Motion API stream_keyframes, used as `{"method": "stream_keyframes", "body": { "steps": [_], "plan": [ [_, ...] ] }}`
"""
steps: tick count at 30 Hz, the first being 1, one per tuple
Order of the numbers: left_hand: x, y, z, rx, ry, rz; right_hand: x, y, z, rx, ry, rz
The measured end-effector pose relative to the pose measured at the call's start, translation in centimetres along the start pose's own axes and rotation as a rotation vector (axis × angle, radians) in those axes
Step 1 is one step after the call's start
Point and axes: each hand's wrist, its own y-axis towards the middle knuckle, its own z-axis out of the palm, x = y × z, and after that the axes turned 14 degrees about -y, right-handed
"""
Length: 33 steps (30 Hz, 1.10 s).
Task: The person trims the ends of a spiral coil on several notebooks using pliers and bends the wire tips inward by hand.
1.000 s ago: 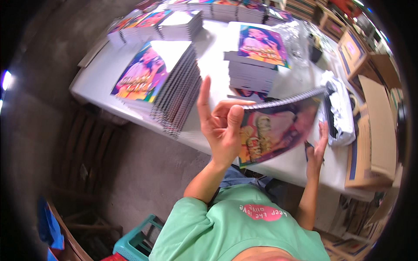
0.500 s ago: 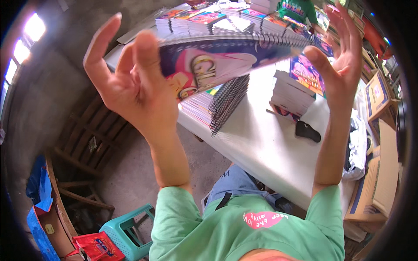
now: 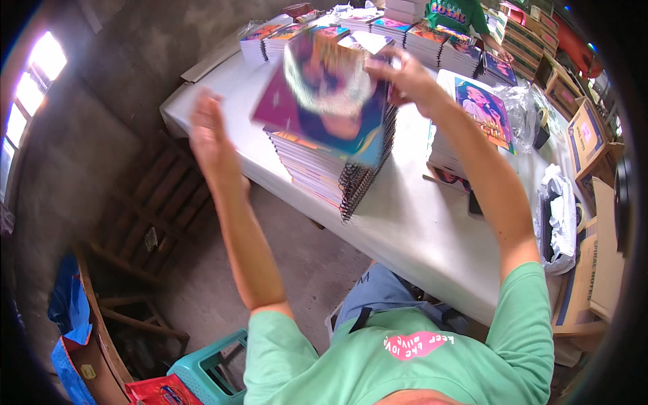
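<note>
A spiral notebook [image 3: 368, 125] with a purple and blue printed cover is tilted and smeared by motion above a tall notebook stack [image 3: 307, 165]. My right hand [image 3: 408, 79] is closed on its upper right edge. To the left of it, my left hand [image 3: 212, 131] is raised with fingers stretched out, touching nothing. Black coil bindings show along the right side of the stack below. Whether the held notebook touches that stack I cannot tell.
The white-covered table [image 3: 412, 223] carries another notebook stack [image 3: 482, 111] near my right forearm and several more along the far side. Cardboard boxes [image 3: 587, 138] line the right. A co-worker in a green shirt [image 3: 459, 13] is across the table. A teal stool [image 3: 209, 368] stands lower left.
Both hands held the notebook up near my view; now it is lower, over the stack, with its cover facing up. My left hand has come off it, while my right hand grips its edge.
</note>
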Motion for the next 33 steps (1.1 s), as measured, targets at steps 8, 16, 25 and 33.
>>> {"method": "stream_keyframes", "body": {
  "steps": [8, 16, 25, 33],
  "plan": [
    [7.9, -4.1, 1.4, -0.050, -0.015, -0.020, -1.7, -1.6, -0.1, -0.064, -0.888, 0.007],
    [8.3, -3.4, 3.4, -0.125, -0.323, -0.198, -7.1, 1.2, 4.5, -0.344, 0.663, 0.027],
    [9.9, -3.9, 3.9, -0.213, -0.285, -0.073, -7.8, 2.9, 5.2, -0.329, 0.618, 0.055],
    [10.3, -4.1, 4.5, -0.197, -0.201, -0.007, -8.3, 3.8, 5.8, -0.574, 0.274, -0.025]
  ]
}}
